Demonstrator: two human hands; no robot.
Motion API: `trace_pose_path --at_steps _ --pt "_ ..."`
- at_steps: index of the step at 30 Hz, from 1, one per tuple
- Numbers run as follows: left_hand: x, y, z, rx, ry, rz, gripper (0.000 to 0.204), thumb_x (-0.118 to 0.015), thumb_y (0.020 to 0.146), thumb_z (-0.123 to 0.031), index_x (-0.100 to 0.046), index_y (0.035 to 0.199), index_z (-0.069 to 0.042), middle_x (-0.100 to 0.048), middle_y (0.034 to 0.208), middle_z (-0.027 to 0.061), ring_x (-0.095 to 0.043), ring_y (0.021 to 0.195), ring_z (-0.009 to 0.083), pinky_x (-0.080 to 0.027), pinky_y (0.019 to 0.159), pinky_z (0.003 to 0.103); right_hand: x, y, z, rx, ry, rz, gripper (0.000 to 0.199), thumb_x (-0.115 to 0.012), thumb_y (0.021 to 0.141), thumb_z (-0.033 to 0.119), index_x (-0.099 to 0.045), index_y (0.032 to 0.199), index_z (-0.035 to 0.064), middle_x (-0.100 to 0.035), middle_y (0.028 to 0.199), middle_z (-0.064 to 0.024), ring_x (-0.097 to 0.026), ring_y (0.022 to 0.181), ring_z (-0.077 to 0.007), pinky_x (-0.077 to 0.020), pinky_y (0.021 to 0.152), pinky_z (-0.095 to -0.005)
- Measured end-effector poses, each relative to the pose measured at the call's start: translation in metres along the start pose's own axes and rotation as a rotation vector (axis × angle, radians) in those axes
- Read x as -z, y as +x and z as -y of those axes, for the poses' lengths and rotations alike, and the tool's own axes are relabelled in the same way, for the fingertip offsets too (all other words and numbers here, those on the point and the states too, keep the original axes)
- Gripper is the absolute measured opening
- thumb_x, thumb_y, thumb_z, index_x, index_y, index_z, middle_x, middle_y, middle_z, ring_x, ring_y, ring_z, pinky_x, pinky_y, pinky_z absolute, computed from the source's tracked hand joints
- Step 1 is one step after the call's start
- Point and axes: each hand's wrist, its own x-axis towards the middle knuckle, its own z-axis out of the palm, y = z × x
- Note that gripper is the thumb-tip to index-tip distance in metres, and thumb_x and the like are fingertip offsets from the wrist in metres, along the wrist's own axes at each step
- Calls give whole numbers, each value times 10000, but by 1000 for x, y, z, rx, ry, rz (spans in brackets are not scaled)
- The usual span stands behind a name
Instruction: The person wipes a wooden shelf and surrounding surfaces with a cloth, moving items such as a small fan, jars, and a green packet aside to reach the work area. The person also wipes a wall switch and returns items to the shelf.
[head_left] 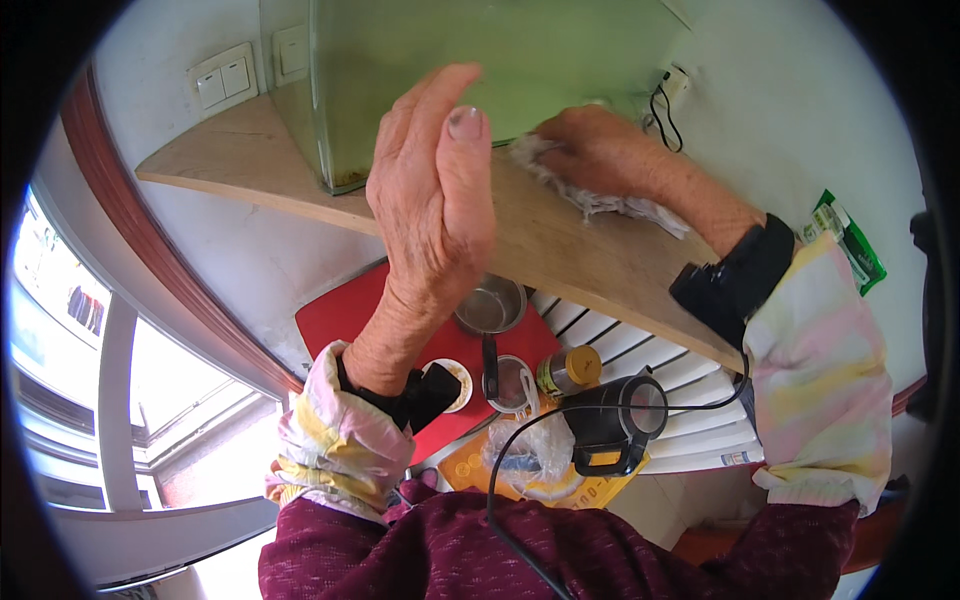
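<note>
My right hand (590, 150) presses a crumpled whitish cloth (640, 208) onto the wooden shelf (560, 235), just beside a glass fish tank (400, 60) with a greenish look. Its fingers are curled over the cloth and partly hidden by the back of the hand. Raised in front of the tank's near side, my left hand (430, 180) holds nothing; its fingers point up and stretch out, with the thumb held a little apart. Both wrists wear black bands.
Below the shelf, a red surface (340, 310) bears a small saucepan (492, 303) and a white bowl (458, 385). Nearby are a gold-lidded jar (570, 372), a plastic bag (535, 445) and a black kettle (620, 425). A black cable (520, 435) crosses there. A wall socket (675, 85) sits right of the tank.
</note>
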Motion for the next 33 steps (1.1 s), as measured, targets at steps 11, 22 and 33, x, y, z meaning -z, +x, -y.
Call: trace_pose_path --at_steps 11,22,33 --pt "0 2 0 -55 93 30 359 -399 933 -246 -588 1061 32 -582 1088 216 -540 996 361 -412 886 393 0 -85 -36 -541 -90 -8 291 -547 841 261 -634 902 -10 -598 785 -225 -589 739 -359 -468 655 -432" --pt "-4 1 -2 -25 128 86 385 -372 941 -248 -603 1057 37 -603 1076 195 -563 968 309 -418 871 355 -15 -81 13 -152 197 -442 256 -577 762 224 -637 891 12 -612 721 -214 -605 672 -366 -485 648 -437" --pt "-9 -2 -13 33 236 77 475 -321 971 -334 -609 1095 23 -611 1071 169 -553 975 285 -405 874 338 -10 -256 -42 -940 -157 -266 447 -559 823 398 -578 1094 43 -612 933 -193 -587 890 -336 -472 795 -407"
